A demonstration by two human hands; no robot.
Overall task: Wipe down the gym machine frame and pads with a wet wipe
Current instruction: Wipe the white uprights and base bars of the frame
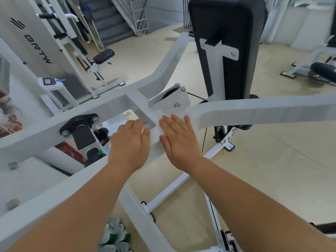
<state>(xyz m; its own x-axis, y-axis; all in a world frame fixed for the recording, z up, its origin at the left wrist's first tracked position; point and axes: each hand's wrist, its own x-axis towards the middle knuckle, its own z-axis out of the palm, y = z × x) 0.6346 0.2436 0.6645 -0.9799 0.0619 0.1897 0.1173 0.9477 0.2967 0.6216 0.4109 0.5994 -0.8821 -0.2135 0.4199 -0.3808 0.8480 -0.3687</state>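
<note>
**Pressing the wipe flat on the white frame**

Resting both palms on the painted white frame (pixel 54 128) of the gym machine, I keep neither hand clenched. My right hand (pixel 179 142) lies flat with straight, spread fingers on the wet wipe (pixel 157 129), which sits white on white at the frame's junction, dead centre. My left hand (pixel 130 144) lies released just beside it at 9 o'clock, its fingers reaching toward the edge of the frame opening; whether its thumb touches the wipe I cannot tell.

At 12 o'clock, just beyond my fingertips, is a bolted pulley bracket (pixel 172 100). The black back pad (pixel 227 24) stands upright at 1 o'clock. A cream floor (pixel 272 151) spreads below, and grey stairs (pixel 109 20) rise at 11 o'clock. At 10 o'clock a pale panel (pixel 21 57) reads "BRTW" under a striped logo. Below it is a small display console (pixel 49 82), its screen too small to read.
</note>
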